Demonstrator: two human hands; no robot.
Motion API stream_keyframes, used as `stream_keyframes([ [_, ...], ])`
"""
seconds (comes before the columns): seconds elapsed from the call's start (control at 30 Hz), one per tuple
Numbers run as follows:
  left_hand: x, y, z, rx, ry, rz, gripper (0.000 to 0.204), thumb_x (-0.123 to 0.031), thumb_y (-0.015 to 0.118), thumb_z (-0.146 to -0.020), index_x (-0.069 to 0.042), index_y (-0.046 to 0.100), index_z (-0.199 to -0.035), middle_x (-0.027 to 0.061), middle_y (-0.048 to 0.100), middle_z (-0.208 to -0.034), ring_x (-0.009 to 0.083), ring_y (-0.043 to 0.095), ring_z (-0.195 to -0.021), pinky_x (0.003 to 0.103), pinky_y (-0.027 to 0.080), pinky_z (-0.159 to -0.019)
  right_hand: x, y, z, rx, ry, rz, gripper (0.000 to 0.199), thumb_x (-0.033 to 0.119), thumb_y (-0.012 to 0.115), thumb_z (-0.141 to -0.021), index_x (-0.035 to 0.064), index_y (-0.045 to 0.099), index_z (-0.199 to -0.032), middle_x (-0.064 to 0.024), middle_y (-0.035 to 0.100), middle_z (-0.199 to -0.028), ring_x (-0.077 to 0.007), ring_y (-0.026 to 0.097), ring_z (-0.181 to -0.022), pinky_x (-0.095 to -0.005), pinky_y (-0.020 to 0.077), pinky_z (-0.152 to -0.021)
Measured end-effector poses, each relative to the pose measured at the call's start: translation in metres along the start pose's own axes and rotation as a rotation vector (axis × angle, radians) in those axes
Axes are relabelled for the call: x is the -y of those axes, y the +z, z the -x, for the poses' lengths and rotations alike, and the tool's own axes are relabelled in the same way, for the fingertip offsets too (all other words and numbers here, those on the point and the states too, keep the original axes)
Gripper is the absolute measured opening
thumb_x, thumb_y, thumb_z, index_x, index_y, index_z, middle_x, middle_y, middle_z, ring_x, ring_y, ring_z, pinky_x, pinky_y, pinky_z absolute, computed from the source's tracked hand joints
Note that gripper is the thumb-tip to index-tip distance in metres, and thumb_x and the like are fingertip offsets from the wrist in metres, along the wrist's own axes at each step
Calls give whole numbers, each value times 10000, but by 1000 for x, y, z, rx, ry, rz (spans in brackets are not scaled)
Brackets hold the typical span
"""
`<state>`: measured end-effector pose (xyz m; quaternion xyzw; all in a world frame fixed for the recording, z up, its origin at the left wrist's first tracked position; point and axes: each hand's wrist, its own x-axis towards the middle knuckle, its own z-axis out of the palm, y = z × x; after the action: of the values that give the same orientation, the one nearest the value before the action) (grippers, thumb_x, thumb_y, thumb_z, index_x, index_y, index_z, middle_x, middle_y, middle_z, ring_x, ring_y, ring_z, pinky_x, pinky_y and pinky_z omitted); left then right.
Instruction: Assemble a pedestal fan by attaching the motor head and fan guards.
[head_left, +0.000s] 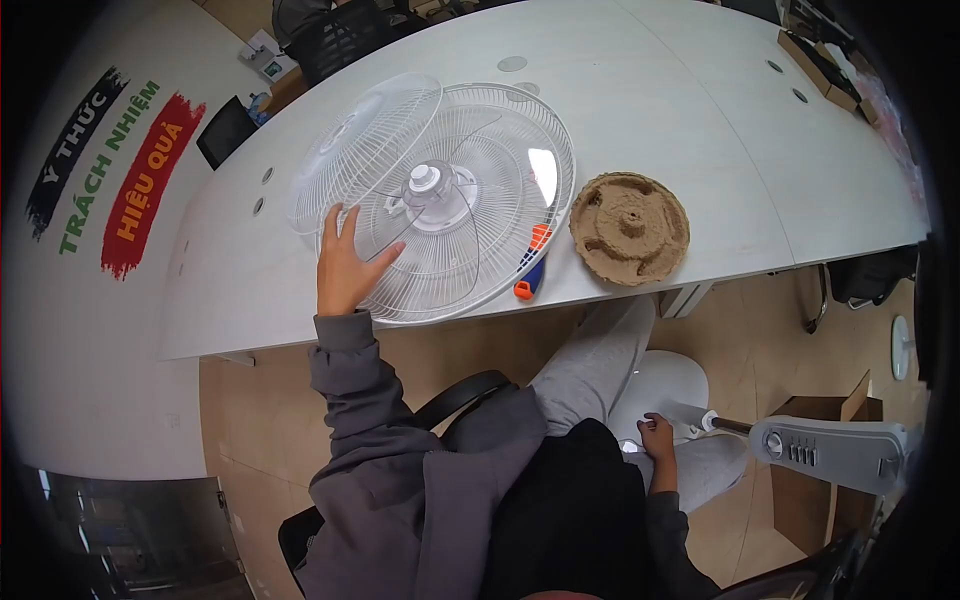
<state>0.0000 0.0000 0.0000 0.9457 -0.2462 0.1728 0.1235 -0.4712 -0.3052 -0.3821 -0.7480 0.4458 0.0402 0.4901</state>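
Head view: at twelve o'clock on long white table [690, 90], broad round white wire fan guard [485, 225] with clear plastic hub [437, 200], probably light, springy and bendable, best held by its rim; at its eight o'clock edge, left hand [350, 265], fingers spread. Toward four o'clock, right hand [657, 438] near light-grey plastic fan stand [845, 450], grip impossible to tell. At ten o'clock, bold white, green and yellow wall lettering [152, 190]; no brand made out.

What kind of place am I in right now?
Probably an office or its meeting room: there's a large white table with round inserts in its top, a black mesh chair behind it, and big slogan-style lettering on the wall.
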Motion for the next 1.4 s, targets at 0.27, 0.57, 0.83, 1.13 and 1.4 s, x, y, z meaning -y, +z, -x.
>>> stream_keyframes([
  [0.27, 7, 6, -7, 123, -32, 112, 584, -471, 716, -882, -4, 664, -1228, 179, 553, -1407, 375, 544, -1284, 434, 483, -999, 0, 2, -7, -35, 27, -10, 386, 196, 725, -826, -33, 689, -1135, -164, 723, -850, -256, 711, -760, -370, 562, -719],
  [0.57, 22, -9, -34, -108, 176, -45, 394, -376, 748, -872, 10, 763, -955, 188, 618, -1305, 349, 594, -1194, 410, 480, -986, -3, 3, -6, -40, 41, -24, 353, 189, 733, -826, -18, 703, -1110, -130, 706, -817, -218, 682, -732, -355, 542, -688],
  [0.83, -13, 9, -63, 185, 378, 311, 418, -150, 635, -962, -33, 569, -1359, 192, 586, -1355, 374, 557, -1250, 406, 449, -1036, -5, 4, -8, -41, 4, -6, 361, 196, 737, -826, -16, 704, -1116, -132, 712, -816, -214, 691, -745, -348, 548, -698],
  [1.13, 3, 53, -100, 149, 642, 290, 400, 94, 596, -851, 10, 606, -1242, 209, 638, -1226, 385, 589, -1178, 424, 465, -1011, -18, 10, -12, -35, 61, -35, 479, 316, 718, -842, -20, 667, -1180, -220, 742, -944, -331, 731, -887, -413, 566, -826],
  [1.4, -32, 5, -87, 269, 341, 434, 274, 10, 615, -909, 16, 497, -1156, 204, 593, -1068, 328, 595, -1008, 391, 463, -890, 8, -4, 7, -85, -123, -121, 441, 338, 696, -863, 23, 686, -1170, -151, 751, -962, -279, 728, -909, -372, 559, -859],
])
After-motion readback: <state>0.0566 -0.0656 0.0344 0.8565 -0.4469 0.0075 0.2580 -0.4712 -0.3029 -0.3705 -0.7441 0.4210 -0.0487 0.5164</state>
